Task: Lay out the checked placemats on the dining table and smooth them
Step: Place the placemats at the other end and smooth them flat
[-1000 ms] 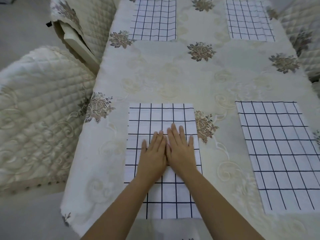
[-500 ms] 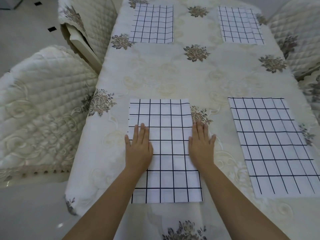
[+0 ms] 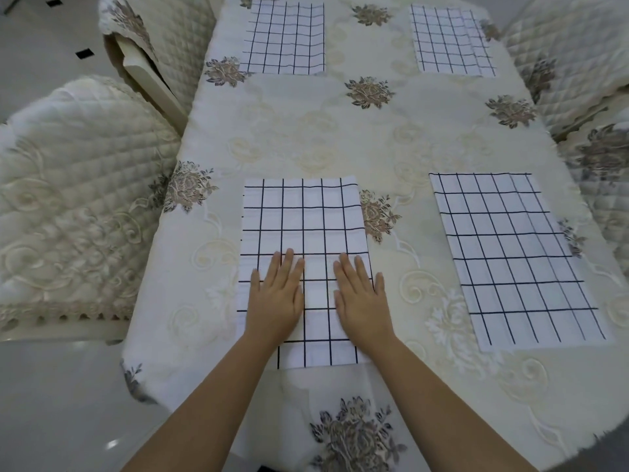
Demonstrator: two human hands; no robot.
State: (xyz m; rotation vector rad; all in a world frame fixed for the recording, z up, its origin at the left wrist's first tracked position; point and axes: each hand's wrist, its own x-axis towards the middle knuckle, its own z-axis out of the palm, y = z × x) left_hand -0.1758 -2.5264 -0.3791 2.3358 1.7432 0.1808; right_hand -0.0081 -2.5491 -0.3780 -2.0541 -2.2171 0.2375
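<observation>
Left hand [image 3: 276, 299] and right hand [image 3: 363, 299] flat, fingers spread, gripping nothing, pressed on the near placemat [image 3: 303, 229]. Beyond the fingertips, bare tablecloth [image 3: 340, 141] and two more placemats [image 3: 284, 37]; right of them, a fourth [image 3: 510, 257]. Quilted chairs [image 3: 68, 199] alongside.

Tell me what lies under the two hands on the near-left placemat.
Both the left hand and right hand press flat on the near-left placemat, which lies on the floral tablecloth. The cloth hides the tabletop; the palms hide any creases beneath them.
</observation>
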